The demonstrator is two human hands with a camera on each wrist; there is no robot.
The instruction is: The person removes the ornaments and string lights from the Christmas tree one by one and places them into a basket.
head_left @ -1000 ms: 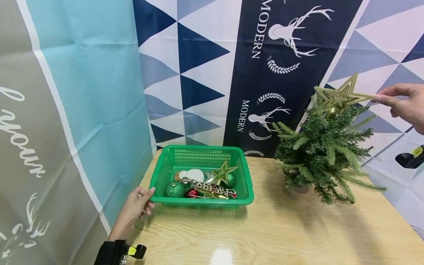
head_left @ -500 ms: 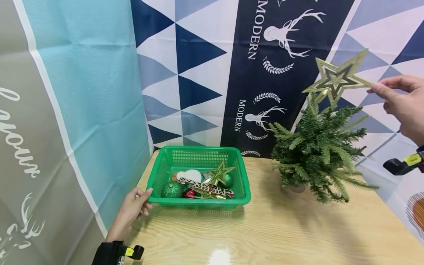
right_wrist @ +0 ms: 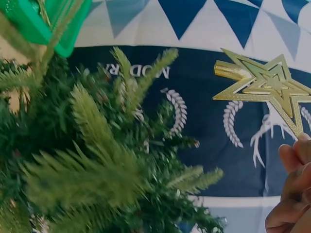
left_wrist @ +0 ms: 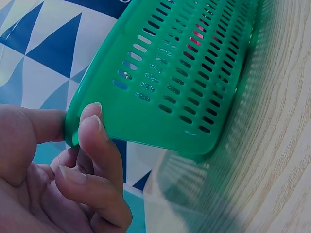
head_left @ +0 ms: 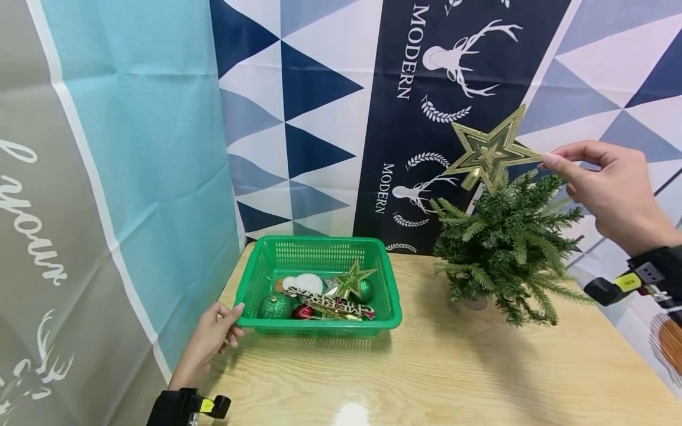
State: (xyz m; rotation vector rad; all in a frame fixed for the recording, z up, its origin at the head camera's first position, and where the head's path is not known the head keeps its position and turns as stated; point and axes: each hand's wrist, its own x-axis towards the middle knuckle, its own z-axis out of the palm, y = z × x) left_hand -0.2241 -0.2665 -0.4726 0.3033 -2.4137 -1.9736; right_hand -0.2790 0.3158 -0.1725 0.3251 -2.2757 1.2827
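Between thumb and fingers, my right hand (head_left: pixel 613 183) pinches one point of a gold star tree topper (head_left: pixel 492 149). The star overlaps the top of a small artificial Christmas tree (head_left: pixel 506 248) in the head view. In the right wrist view, the topper's hollow gold socket (right_wrist: pixel 231 70) juts out beside the branches, free of them. My left hand (head_left: pixel 213 331) grips the near left corner of a green plastic basket (head_left: pixel 319 325), thumb on the rim and fingers beneath it. Inside lie a green glitter ball (head_left: pixel 276 306), a smaller gold star (head_left: pixel 354 280) and a Merry Christmas sign (head_left: pixel 333 303).
The basket also holds a red ball (head_left: pixel 303 312) and a white figure (head_left: pixel 308 284). All stands on a wooden table (head_left: pixel 426 373). Patterned cloth (head_left: pixel 319 118) hangs behind, and another cloth (head_left: pixel 149 148) hangs close on the left.
My right hand first lifted the star up off the treetop, then carried it left and a little lower. My left hand stays on the basket corner.
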